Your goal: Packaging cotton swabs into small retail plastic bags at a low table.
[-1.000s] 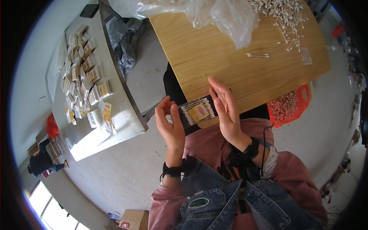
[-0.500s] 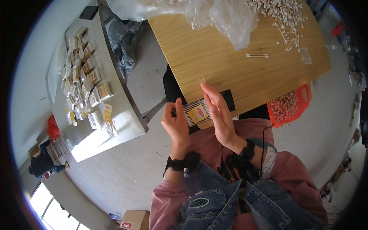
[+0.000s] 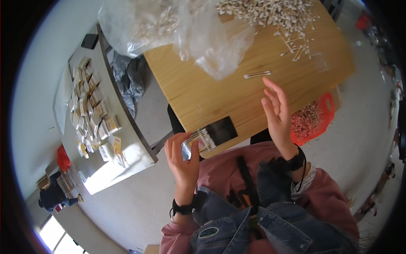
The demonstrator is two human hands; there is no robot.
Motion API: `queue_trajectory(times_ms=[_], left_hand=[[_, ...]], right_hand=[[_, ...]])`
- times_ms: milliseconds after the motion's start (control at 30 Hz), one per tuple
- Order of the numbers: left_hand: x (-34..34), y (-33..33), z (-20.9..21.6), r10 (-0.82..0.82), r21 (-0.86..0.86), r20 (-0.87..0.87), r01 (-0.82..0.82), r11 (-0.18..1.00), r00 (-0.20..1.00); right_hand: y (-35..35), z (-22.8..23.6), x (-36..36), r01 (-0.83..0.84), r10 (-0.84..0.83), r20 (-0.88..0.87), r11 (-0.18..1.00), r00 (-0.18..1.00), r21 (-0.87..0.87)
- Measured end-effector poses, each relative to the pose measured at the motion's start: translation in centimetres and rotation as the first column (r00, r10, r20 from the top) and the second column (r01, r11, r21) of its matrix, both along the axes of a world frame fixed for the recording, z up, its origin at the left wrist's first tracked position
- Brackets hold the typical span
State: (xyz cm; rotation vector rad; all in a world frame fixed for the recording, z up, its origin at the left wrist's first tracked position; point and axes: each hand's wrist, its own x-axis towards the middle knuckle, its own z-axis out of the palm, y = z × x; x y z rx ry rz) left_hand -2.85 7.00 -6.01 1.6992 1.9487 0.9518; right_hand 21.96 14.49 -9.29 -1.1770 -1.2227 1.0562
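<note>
My left hand (image 3: 182, 158) grips a clear flat pack of cotton swabs (image 3: 199, 141) by its left side, at the near corner of the wooden table. White swab tips line up along the far side of the pack, and part of its yellow label is hidden by my thumb. Under and beside the pack lies a flat black rectangle (image 3: 225, 130). My right hand (image 3: 278, 120) is raised over the table, fingers apart with nothing in them. Just beyond its fingertips, a couple of loose cotton swabs (image 3: 257, 75) lie side by side on the wood.
A heap of loose swabs (image 3: 275, 12) covers the table's far side, beside a crumpled clear plastic bag (image 3: 220, 53). A red bag of swabs (image 3: 313, 122) hangs near the right edge. On the left, a grey table (image 3: 139, 154) bears many filled packs (image 3: 91, 110). Another person (image 3: 55, 194) is far left.
My right hand has left the pack and moved right and outward toward the loose swabs. My left hand, still on the pack, has come lower and left, uncovering more of the black rectangle.
</note>
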Motion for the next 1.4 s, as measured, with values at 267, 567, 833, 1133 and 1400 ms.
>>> queue_trajectory(times_ms=[267, 567, 833, 1133, 1400], left_hand=[[8.0, 5.9, 2.0, -0.344, -0.021, 0.049, 0.345, 0.938, 0.938], [12.9, 12.4, -2.3, -0.403, 0.015, -0.157, 0.410, 0.912, 0.902], [13.1, 11.5, -2.7, -0.381, 0.021, -0.117, 0.386, 0.922, 0.917], [12.0, 10.3, -2.3, -0.404, 0.016, -0.098, 0.408, 0.913, 0.909], [11.5, 9.9, -2.2, -0.407, 0.014, -0.079, 0.410, 0.912, 0.910]], right_hand=[[7.1, 0.5, 4.6, -0.237, 0.081, 0.700, 0.963, 0.710, 0.128], [9.0, 1.5, 9.3, -0.240, -0.020, 0.797, 0.949, 0.603, 0.205], [16.4, 1.3, 19.7, -0.336, -0.029, 0.962, 0.934, 0.273, 0.124], [15.7, 1.0, 15.5, -0.340, 0.037, 0.870, 0.928, 0.491, 0.152], [11.3, 0.0, 8.5, -0.364, 0.028, 0.816, 0.903, 0.577, 0.227]])
